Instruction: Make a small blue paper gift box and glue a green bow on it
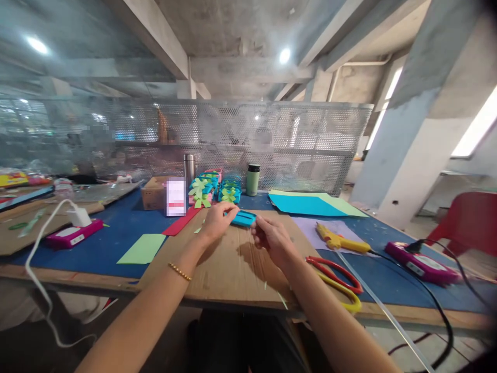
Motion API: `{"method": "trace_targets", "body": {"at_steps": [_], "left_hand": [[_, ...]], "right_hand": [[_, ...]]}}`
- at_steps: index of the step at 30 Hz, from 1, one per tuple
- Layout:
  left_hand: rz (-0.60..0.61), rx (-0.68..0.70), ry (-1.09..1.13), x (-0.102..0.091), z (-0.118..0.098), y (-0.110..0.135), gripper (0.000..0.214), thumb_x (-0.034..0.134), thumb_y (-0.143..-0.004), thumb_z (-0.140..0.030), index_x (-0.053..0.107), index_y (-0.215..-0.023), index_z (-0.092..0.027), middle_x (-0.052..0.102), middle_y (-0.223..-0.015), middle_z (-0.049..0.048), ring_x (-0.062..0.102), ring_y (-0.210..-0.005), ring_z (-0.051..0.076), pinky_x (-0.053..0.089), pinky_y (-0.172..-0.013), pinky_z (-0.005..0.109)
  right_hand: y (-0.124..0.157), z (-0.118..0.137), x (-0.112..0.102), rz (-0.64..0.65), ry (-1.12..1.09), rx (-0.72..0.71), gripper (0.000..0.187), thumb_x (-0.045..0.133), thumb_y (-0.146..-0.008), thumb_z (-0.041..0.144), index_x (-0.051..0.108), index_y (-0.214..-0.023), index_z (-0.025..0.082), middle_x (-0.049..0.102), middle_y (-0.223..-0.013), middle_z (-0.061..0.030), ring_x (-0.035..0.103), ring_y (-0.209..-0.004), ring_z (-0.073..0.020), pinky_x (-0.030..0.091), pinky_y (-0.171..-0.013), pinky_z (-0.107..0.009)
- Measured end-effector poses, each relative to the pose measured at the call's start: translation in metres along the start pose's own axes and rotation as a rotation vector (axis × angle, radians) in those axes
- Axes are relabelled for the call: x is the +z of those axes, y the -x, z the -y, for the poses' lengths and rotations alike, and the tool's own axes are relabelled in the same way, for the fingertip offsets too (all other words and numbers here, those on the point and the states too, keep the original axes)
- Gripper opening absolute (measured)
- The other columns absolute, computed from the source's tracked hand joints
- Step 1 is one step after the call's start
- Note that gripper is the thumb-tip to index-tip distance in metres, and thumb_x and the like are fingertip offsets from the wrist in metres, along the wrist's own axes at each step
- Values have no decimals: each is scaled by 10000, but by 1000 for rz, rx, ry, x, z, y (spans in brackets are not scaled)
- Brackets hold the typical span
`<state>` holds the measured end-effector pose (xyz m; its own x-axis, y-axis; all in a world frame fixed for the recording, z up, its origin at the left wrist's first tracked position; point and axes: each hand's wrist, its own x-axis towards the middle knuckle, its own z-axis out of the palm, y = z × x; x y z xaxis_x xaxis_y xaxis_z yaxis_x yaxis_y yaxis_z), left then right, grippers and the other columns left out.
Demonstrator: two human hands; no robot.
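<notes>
both hands met over the cardboard sheet [233,269] on the bench [116,228], my left hand [217,220] pinching the turquoise paper piece [244,218], my right hand [269,238] curled just beside it, apparently empty, while finished bowed pieces [212,191] sat stacked behind, scissors [337,277] and glue gun [337,239] nearby.

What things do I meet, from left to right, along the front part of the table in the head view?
Pink device with white charger → green paper sheet → left hand → blue paper piece → right hand → scissors → yellow glue gun → second pink device.
</notes>
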<state>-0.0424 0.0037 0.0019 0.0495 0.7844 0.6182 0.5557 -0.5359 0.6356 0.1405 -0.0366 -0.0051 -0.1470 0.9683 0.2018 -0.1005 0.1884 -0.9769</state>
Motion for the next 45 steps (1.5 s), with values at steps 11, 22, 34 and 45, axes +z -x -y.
{"method": "trace_targets", "body": {"at_steps": [11,22,34,45], "left_hand": [[-85,117,-40,5,-43,48,180,624,-920,-109,744,-1011,-208,774,-995,58,705,-930,226,511,-856,332],[-148,213,-342,27,-58,45,150,620,-913,-52,723,-892,-159,727,-916,107,654,-965,283,470,-940,429],[-158,31,-4,-1,-43,50,240,487,-1019,-255,675,-895,-171,741,-775,33,694,-673,164,508,-653,241],[-154,356,-708,12,-49,48,214,488,-970,-80,646,-844,-150,708,-820,120,656,-791,266,459,-803,387]], "right_hand": [[5,4,-7,190,-415,154,266,702,-863,380,809,-1001,178,760,-909,-61,569,-633,-114,470,-554,-215],[10,0,-9,259,-515,106,362,706,-889,533,797,-1002,202,758,-1010,-50,639,-866,-154,492,-735,-255],[11,7,-11,317,-622,114,424,540,-996,541,767,-1046,188,761,-1163,-104,703,-1012,-205,515,-899,-354],[16,6,-7,260,-531,78,387,585,-982,513,758,-1038,171,767,-1109,-110,711,-1025,-217,534,-924,-339]]}}
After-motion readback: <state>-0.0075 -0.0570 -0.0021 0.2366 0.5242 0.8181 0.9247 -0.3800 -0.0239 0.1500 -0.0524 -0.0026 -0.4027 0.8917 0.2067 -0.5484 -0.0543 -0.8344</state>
